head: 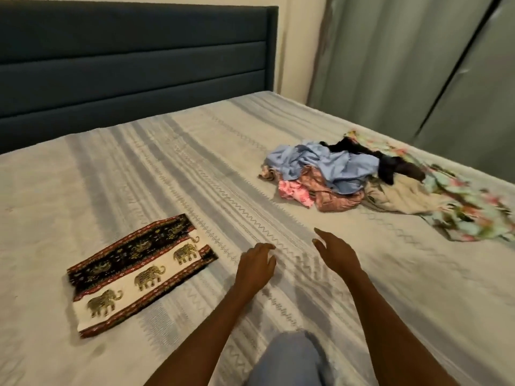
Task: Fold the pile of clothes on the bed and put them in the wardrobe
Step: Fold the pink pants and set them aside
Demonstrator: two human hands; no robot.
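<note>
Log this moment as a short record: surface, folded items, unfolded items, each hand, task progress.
surface: bed with striped cover, dark headboard behind
folded: elephant-print cloth, lying flat, left of the hands
unfolded: pile of clothes, far right, light blue garment on top
left hand: empty, fingers relaxed, low over the cover
right hand: empty, open, pointing toward the pile
progress: one item folded, pile left; wardrobe not identifiable

Setting: home bedroom; wide bed [195, 168] under a woven striped cover, pale with grey bands; padded dark-blue headboard [133, 59] against a cream wall [301, 43]; grey-green curtains [412, 62] hang to the right; loose clothes [362, 179] heaped on the cover; one folded elephant-print cloth [139, 271] lying apart from them.
</note>
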